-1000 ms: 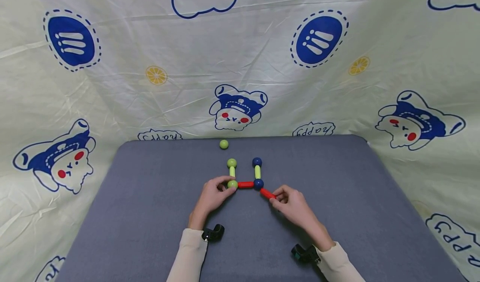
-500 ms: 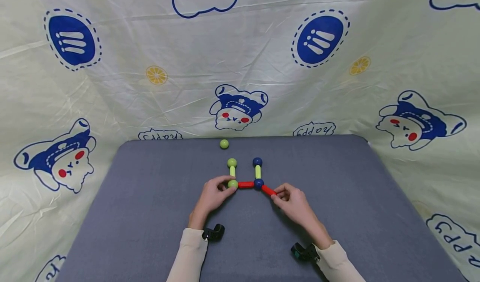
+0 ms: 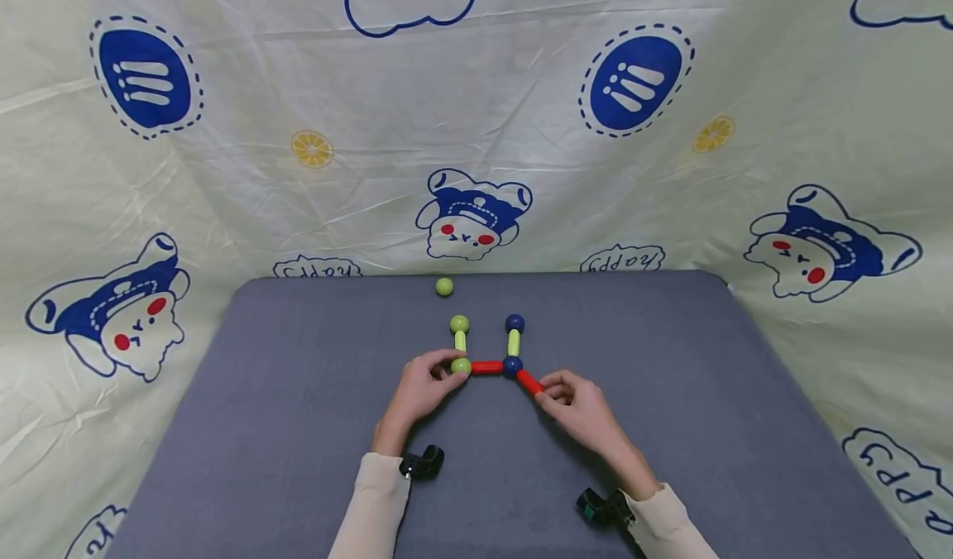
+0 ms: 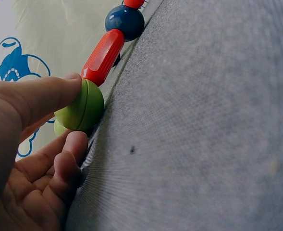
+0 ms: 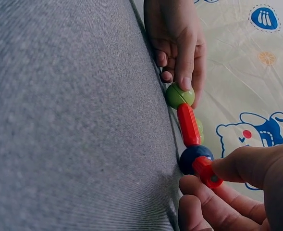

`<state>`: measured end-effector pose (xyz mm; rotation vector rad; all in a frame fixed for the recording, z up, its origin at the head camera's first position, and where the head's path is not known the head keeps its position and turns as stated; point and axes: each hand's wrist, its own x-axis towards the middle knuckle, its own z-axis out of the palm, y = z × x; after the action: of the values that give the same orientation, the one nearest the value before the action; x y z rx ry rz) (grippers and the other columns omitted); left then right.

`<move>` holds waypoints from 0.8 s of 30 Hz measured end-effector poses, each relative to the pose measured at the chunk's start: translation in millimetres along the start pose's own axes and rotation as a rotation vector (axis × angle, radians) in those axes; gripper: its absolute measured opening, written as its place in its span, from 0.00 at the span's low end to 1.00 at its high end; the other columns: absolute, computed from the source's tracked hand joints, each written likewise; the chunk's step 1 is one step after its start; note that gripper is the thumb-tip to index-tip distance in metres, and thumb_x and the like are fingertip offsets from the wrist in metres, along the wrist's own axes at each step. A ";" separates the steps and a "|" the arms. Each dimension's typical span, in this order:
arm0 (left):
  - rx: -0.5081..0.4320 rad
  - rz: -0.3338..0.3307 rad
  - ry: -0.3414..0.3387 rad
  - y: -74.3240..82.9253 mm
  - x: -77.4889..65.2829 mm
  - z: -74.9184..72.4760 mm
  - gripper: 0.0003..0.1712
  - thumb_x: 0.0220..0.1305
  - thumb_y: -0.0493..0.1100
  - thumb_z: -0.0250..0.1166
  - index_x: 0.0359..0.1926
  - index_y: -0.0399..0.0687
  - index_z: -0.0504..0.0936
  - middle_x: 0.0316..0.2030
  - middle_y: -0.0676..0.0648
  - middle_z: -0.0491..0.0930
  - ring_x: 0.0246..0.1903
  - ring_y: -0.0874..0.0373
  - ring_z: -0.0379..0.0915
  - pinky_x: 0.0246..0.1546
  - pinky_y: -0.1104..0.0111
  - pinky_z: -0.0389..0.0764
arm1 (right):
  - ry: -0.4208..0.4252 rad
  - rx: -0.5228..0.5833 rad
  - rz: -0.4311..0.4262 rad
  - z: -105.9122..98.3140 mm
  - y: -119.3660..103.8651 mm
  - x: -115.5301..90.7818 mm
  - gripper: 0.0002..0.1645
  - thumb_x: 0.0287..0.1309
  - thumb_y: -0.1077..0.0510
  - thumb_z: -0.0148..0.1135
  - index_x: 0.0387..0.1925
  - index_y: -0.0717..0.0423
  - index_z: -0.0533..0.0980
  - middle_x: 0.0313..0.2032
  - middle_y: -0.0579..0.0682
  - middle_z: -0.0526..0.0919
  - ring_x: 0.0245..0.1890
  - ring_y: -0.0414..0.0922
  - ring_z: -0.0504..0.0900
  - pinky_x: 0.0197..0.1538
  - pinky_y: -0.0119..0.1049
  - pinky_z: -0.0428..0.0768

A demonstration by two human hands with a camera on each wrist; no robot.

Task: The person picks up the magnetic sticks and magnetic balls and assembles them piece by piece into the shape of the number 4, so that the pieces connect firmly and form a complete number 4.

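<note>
Near the middle of the table, my left hand (image 3: 423,389) pinches a green ball (image 4: 86,108) between thumb and fingers. A red rod (image 3: 487,367) joins that ball to a dark blue ball (image 3: 512,366) on its right. From the green ball, a yellow-green rod (image 3: 460,342) runs away to a second green ball (image 3: 459,324). Another yellow-green rod (image 3: 514,343) leads from the blue ball to a far blue ball (image 3: 514,322). My right hand (image 3: 581,406) pinches a second red rod (image 5: 206,172), whose other end meets the near blue ball and which slants toward me.
A loose green ball (image 3: 444,286) lies near the far edge of the grey table (image 3: 298,427). Behind the table hangs a pale printed cloth (image 3: 372,203). A black camera (image 3: 423,462) is worn on the left wrist, another camera (image 3: 603,506) on the right.
The red rod in my right hand now slants more steeply toward me. The far blue ball has swung slightly right with its yellow-green rod. My left hand keeps its hold on the green ball.
</note>
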<state>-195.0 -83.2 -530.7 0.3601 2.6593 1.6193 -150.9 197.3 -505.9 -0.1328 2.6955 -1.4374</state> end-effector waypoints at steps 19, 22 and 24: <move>0.007 0.004 0.006 1.4 -1.3 0.5 0.18 0.65 0.44 0.73 0.55 0.50 0.87 0.35 0.50 0.83 0.28 0.62 0.73 0.30 0.70 0.72 | -0.059 -0.041 -0.009 16.2 -5.2 3.1 0.19 0.60 0.56 0.74 0.50 0.59 0.81 0.33 0.45 0.89 0.26 0.38 0.77 0.29 0.30 0.72; 0.009 0.005 0.009 1.8 -1.1 0.8 0.18 0.65 0.44 0.73 0.55 0.50 0.87 0.35 0.50 0.83 0.29 0.62 0.73 0.31 0.70 0.73 | -0.056 -0.048 -0.002 18.3 -6.6 4.6 0.20 0.59 0.56 0.76 0.50 0.59 0.81 0.33 0.44 0.89 0.24 0.39 0.76 0.28 0.30 0.71; 0.008 0.007 0.011 1.9 -0.8 1.0 0.18 0.65 0.44 0.73 0.55 0.50 0.87 0.36 0.50 0.83 0.29 0.62 0.73 0.31 0.70 0.73 | -0.055 -0.051 -0.002 18.7 -7.1 5.3 0.20 0.58 0.57 0.76 0.50 0.59 0.80 0.33 0.44 0.89 0.24 0.39 0.76 0.27 0.31 0.71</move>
<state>-193.7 -81.6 -529.6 0.3619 2.6766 1.6171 -153.8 177.3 -510.5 -0.1762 2.6893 -1.3462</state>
